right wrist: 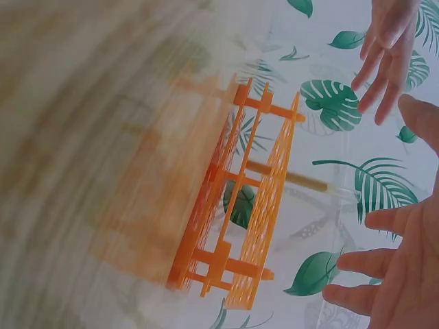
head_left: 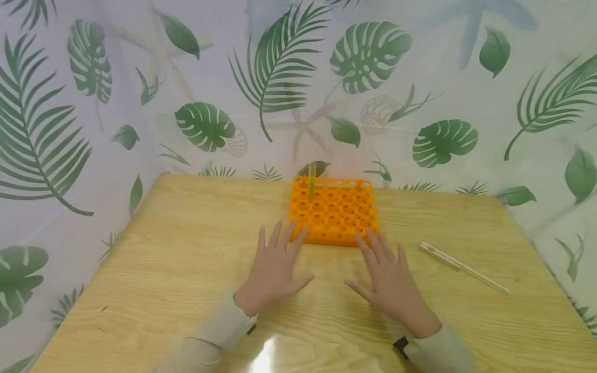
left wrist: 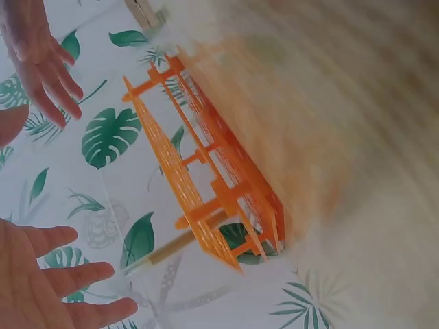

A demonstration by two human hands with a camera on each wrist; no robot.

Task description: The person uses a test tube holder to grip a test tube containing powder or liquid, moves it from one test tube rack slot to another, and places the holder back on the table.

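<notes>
I am observing the left hand [head_left: 272, 273] hovering by the near-left corner of the orange rack [head_left: 338, 213], fingers spread, gripping nothing. One rack is standing on the table [head_left: 196, 228], one tube [head_left: 311, 187] rising from its left side. The right hand [head_left: 393, 280] is mirroring, likewise released. Rightward, pale sticks [head_left: 459, 265], count unclear, are lying.

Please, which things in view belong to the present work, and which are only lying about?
Likely part of the work:
Orange rack, with the spread left hand and right hand near its front
Tube, standing in the rack

Apparently just lying about:
Pale stick, right of the rack, untouched; it might still be meant for use
Leaf-print cloth, only background
</notes>
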